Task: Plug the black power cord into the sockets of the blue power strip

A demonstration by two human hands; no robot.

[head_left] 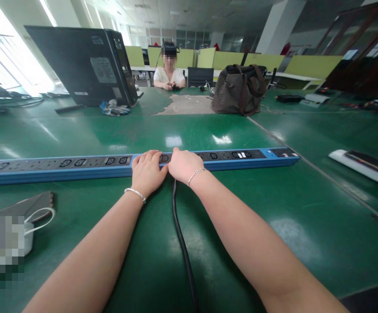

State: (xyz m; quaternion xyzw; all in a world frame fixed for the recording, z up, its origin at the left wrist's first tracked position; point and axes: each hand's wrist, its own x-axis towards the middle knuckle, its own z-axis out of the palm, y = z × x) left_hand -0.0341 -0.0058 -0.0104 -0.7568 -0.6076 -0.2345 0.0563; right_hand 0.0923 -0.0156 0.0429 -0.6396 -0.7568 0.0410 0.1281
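Observation:
A long blue power strip (pixel 250 163) with black sockets lies across the green table. My left hand (pixel 148 171) rests on the strip's middle, its fingers over the top and its thumb at the front edge. Just to its right, my right hand (pixel 185 165) is closed over the end of a black cable (pixel 179 226), against the strip. The cable runs from under that hand toward the near edge. Whatever plug is at its end is hidden by the fingers.
A black computer case (pixel 78 65) stands at the back left, with gloves (pixel 114 108) beside it. A brown bag (pixel 239 89) sits behind the strip. Across the table a person (pixel 169 71) sits. A white-and-black device (pixel 365 167) lies at right, a notebook (pixel 38 204) at left.

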